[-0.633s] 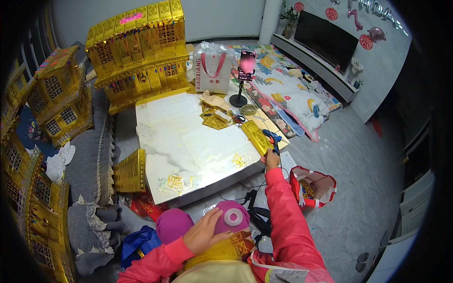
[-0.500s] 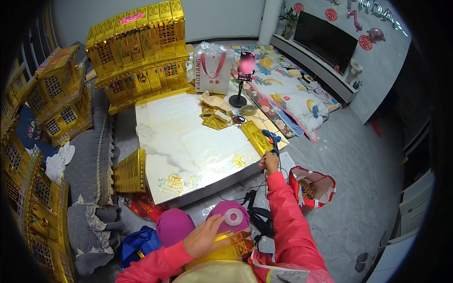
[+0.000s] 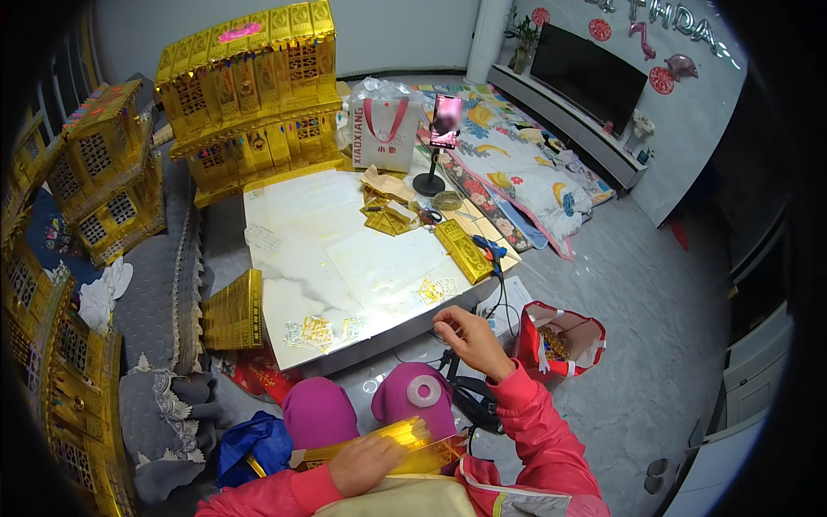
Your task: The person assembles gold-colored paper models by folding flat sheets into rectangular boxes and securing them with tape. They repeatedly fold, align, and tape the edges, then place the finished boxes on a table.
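On my lap lies a shiny gold folded cardboard piece. My left hand rests over it with fingers laid out flat, slightly blurred. My right hand is raised in front of the table's near edge, its fingers bent together; whether something small is between them is hidden. A roll of clear tape lies on my right knee. Beyond the right hand, a blue glue gun sits at the table's right edge beside a gold box-shaped piece.
The white table carries gold cut-outs, gold scraps and a phone on a stand. Gold paper houses stand behind and at left. A red-edged bag and black cables lie on the floor at right.
My right hand has drawn back from the table's right edge toward me. The left hand has moved down, and the gold cardboard piece now shows farther left across my lap.
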`<state>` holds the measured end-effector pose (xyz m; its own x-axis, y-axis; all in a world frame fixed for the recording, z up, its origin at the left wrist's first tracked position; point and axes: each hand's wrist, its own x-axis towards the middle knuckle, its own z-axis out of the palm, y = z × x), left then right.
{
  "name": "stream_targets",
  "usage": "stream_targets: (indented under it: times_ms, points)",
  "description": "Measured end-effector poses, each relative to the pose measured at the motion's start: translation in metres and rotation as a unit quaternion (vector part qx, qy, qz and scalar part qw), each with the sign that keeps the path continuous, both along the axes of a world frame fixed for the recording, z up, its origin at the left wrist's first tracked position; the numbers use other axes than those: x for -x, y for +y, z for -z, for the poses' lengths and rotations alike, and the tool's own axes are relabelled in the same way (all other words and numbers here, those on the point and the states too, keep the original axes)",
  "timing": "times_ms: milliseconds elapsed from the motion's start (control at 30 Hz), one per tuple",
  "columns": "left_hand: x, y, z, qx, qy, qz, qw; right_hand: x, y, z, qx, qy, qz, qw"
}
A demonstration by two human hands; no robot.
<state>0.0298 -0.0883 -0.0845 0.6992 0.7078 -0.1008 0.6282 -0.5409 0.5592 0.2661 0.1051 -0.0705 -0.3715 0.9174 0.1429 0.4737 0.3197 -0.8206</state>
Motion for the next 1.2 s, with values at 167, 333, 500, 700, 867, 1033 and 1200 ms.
stream_targets:
  times_ms: [167,333,500,700,867,1033,1200]
  points:
    - [0.026,0.021,-0.047,-0.023,-0.238,-0.231,0.943,0.009,-0.021,-0.038,0.161,0.238,-0.108,0.952]
    - [0.044,0.039,-0.068,0.055,-0.300,-0.314,0.899,0.023,-0.039,-0.062,0.110,0.245,-0.159,0.950]
    - [0.034,0.057,-0.051,0.471,-0.501,-0.124,0.715,0.033,-0.032,-0.063,0.123,0.324,-0.102,0.933]
    - [0.016,0.042,-0.043,0.643,-0.552,-0.002,0.531,0.025,-0.031,-0.062,0.114,0.355,-0.101,0.922]
    - [0.021,0.050,-0.045,0.596,-0.522,-0.041,0.609,0.027,-0.034,-0.068,-0.029,0.273,-0.046,0.961]
    - [0.019,0.059,-0.043,0.527,-0.538,-0.073,0.654,0.036,-0.039,-0.074,-0.299,0.051,0.053,0.951]
    - [0.022,0.060,-0.039,0.527,-0.576,-0.091,0.618,0.042,-0.043,-0.070,-0.321,0.047,0.089,0.942]
